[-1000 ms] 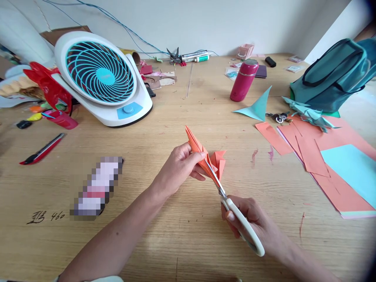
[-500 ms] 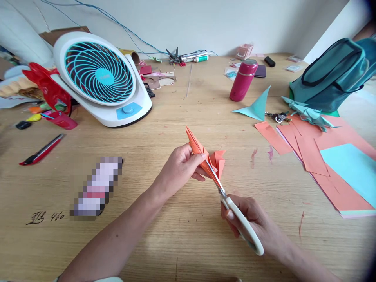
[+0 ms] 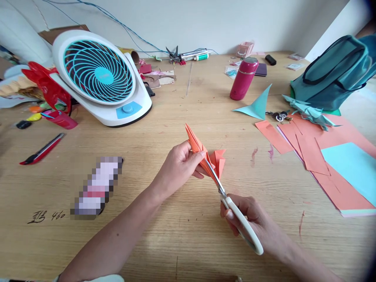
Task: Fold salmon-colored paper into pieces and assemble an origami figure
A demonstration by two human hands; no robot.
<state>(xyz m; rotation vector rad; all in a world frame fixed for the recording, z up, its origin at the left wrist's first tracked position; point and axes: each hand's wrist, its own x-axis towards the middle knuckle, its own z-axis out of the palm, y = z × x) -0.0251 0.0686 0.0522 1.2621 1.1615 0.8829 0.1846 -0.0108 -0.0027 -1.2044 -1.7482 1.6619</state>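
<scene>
Between the thumb and fingers of my left hand (image 3: 182,162) is a folded orange paper piece (image 3: 192,137), its narrow point aimed up and away. My right hand (image 3: 246,213) is closed round the white handles of a pair of scissors (image 3: 242,223). Their blades lie along the lower part of the folded paper, tips close to my left thumb. Whether the blades are fully closed on the paper I cannot tell. Just right of my left fingers shows another folded orange paper part (image 3: 219,160); whether it joins the held piece is hidden.
A white fan (image 3: 102,78) stands back left, with a utility knife (image 3: 42,149) and a blurred-out phone-like object (image 3: 96,186) nearer. On the right are a pink bottle (image 3: 243,78), a folded teal paper (image 3: 257,105), orange sheets (image 3: 349,192), a teal origami figure (image 3: 311,111) and a teal bag (image 3: 331,74).
Hardly anything differs. My left hand and the orange paper have shifted very slightly, while the scissors keep nearly the same place along the paper.
</scene>
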